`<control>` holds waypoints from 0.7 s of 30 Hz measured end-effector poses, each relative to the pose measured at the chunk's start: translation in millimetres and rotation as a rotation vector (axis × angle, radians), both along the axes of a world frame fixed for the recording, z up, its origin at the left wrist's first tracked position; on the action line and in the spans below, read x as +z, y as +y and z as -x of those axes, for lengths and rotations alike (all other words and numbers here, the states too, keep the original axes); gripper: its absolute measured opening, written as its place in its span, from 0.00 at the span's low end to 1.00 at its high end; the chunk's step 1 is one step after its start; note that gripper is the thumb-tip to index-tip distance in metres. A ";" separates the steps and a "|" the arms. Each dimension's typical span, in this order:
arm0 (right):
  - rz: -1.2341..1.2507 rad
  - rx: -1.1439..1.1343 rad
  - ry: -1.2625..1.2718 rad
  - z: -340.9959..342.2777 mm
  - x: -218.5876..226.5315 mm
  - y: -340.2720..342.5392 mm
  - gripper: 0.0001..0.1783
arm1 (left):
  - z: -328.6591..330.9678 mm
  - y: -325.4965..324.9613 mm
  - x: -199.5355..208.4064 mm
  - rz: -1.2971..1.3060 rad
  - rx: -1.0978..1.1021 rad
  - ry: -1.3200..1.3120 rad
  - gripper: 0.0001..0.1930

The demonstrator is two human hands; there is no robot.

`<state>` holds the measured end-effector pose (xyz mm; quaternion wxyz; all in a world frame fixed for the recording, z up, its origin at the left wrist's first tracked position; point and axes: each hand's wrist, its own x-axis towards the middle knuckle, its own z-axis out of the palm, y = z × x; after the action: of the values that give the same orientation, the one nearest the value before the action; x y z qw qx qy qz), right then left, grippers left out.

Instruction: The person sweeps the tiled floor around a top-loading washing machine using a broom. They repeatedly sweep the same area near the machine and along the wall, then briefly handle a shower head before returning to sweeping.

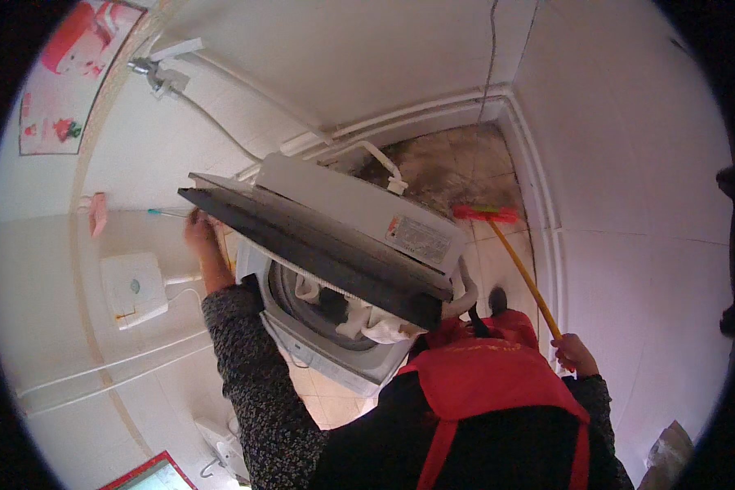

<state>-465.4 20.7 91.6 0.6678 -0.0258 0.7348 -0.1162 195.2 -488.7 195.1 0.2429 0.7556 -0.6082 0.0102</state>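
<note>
A top-loading washing machine (327, 371) stands before me with its dark-edged lid (318, 253) raised. White cloth (355, 318) lies in and over its drum opening. My left hand (202, 234) is at the far left end of the lid, its fingers closed around the edge; the fingertips are partly hidden. A thin teal-tipped stick (167, 213) shows right beside these fingers. My right hand (575, 356) is wrapped round the yellow handle of a broom (527, 278). The broom's red head (486, 213) rests on the floor behind the machine, by the right wall.
Dark grime (441, 167) covers the tiled floor in the back corner. A grey hose (465, 290) hangs at the machine's right side, and white pipes (539, 188) run along the wall base. On the left wall are a white box (135, 287) and a tap (159, 77).
</note>
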 end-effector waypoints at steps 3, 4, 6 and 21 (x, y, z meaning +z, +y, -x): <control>0.040 0.116 0.040 4.1 -2.4 -2.5 0.11 | 50.6 17.8 83.1 0.293 0.104 -0.009 0.15; -0.008 0.079 0.013 7.2 -3.1 -4.6 0.11 | 72.6 20.5 112.4 0.313 0.068 -0.053 0.15; -0.017 0.088 -0.047 15.4 -3.0 -10.6 0.12 | 118.9 24.2 163.4 0.374 -0.083 -0.219 0.14; 0.196 0.045 -0.241 58.5 -31.6 -1.1 0.21 | 446.1 -129.2 227.3 -0.612 -0.368 -0.600 0.19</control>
<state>-523.9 19.6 60.0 0.7477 -0.0930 0.6338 -0.1747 -250.9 -617.9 422.3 -0.1801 0.6356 -0.7507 0.0054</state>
